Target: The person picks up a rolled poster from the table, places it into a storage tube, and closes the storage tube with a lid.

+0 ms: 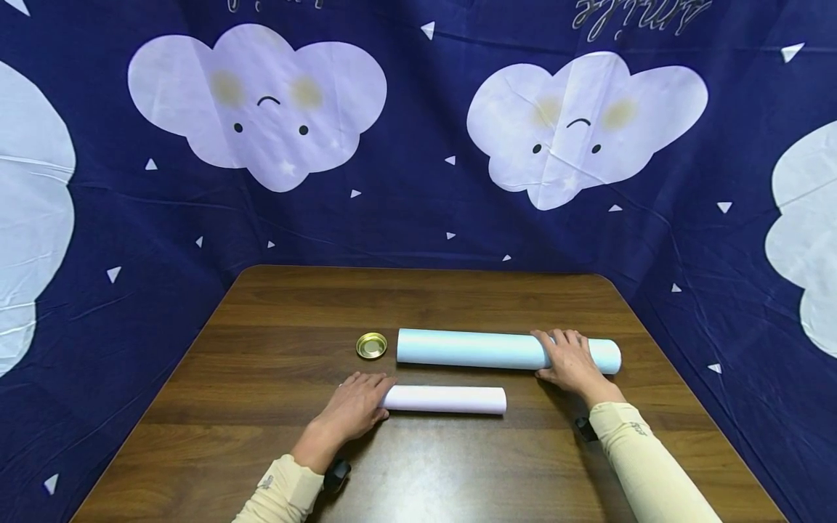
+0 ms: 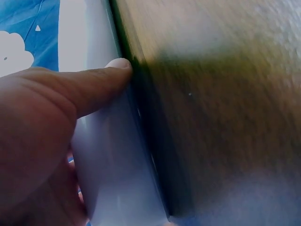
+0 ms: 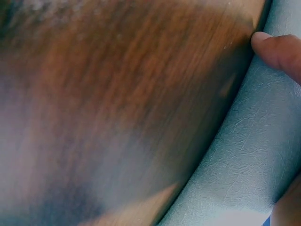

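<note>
A white paper roll lies crosswise on the near middle of the table. My left hand grips its left end from above, the thumb along the near side in the left wrist view. Farther back lies a thicker, longer light blue tube, its surface finely creased in the right wrist view. Toward the tube's right end, my right hand holds it, fingers over the top and thumb at the near side. A round gold metal lid rests just left of the tube.
The wooden table has a dark wood grain and rounded far corners. Behind it and along both sides hangs a dark blue cloth with white clouds and small triangles.
</note>
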Demonstrator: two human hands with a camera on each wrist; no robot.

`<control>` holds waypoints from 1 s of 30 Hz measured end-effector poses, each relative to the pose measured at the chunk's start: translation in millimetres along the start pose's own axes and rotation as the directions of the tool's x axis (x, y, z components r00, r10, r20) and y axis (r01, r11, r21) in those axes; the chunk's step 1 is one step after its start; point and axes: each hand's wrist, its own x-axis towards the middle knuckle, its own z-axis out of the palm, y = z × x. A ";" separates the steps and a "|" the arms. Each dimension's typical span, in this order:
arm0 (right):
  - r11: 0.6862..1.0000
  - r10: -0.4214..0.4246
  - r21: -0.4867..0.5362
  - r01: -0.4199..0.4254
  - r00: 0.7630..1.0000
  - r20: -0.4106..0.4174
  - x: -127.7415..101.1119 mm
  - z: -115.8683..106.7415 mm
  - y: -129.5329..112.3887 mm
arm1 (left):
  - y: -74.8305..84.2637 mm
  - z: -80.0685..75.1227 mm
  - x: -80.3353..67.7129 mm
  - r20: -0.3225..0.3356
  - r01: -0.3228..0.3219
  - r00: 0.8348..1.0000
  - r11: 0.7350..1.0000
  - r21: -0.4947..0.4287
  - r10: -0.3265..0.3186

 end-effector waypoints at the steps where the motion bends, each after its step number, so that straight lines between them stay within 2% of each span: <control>1: 1.000 0.001 0.000 -0.001 1.000 0.003 -0.1 0.0 0.1 | -0.1 0.2 0.0 -0.001 -0.002 1.000 1.000 0.001 0.002; 8: 1.000 0.006 0.006 -0.006 1.000 0.019 -0.7 -0.9 -1.1 | -0.5 0.7 -0.3 -0.023 -0.010 1.000 1.000 0.017 0.010; 16: 1.000 -0.003 0.013 0.003 1.000 0.002 -0.6 -0.4 -0.5 | -0.7 0.2 -1.6 -0.061 -0.018 0.998 0.999 0.031 0.020; 22: 1.000 -0.013 0.011 0.013 1.000 -0.021 -1.2 0.0 -0.7 | 0.0 -2.9 -0.6 -0.050 -0.008 0.999 1.000 0.011 0.009; 30: 1.000 -0.002 0.026 0.002 1.000 0.011 -0.7 0.1 -0.2 | 1.0 -7.0 -1.2 -0.064 -0.002 0.998 1.000 0.020 0.003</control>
